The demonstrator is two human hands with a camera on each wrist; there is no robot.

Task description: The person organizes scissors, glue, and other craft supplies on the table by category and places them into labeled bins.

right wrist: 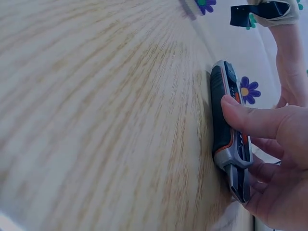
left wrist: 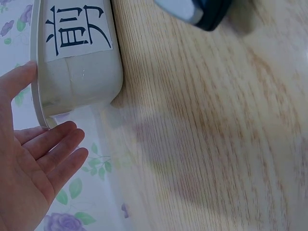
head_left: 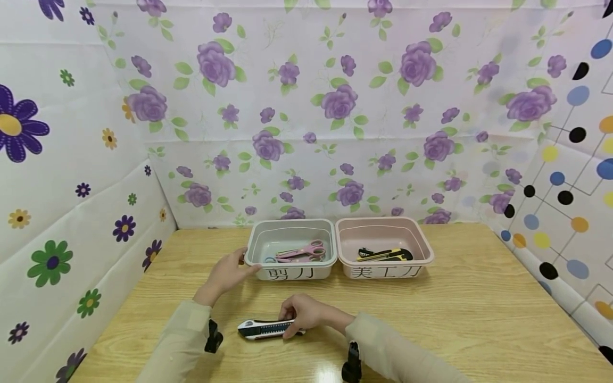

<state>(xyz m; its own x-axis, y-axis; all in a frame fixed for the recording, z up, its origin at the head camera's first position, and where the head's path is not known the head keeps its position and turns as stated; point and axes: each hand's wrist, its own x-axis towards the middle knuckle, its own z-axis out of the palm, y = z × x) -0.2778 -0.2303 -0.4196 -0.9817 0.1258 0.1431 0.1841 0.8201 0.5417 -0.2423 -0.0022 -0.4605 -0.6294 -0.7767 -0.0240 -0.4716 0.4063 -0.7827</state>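
A utility knife point(head_left: 265, 329) with a dark, ribbed grip and a silver-white body lies near the front of the table. My right hand point(head_left: 306, 312) pinches its right end, thumb on the near side and fingers on the far side. In the right wrist view, the thumb presses along the knife point(right wrist: 221, 115), which is at or close to the wood. My left hand point(head_left: 227, 276) touches the front left corner of the grey bin point(head_left: 268, 272), thumb at the front rim and fingers by the side. The left wrist view shows these fingers point(left wrist: 65, 166) nearly straight. Scissors point(head_left: 306, 250) with pink handles lie inside the grey bin.
Right beside the grey bin stands a pink bin point(head_left: 342, 260) holding yellow-and-black utility knives point(head_left: 383, 255). Each bin has a Chinese label on its front. Flower-printed cloth point(head_left: 306, 159) rises behind the wooden table point(head_left: 479, 308), with patterned cloth at both sides.
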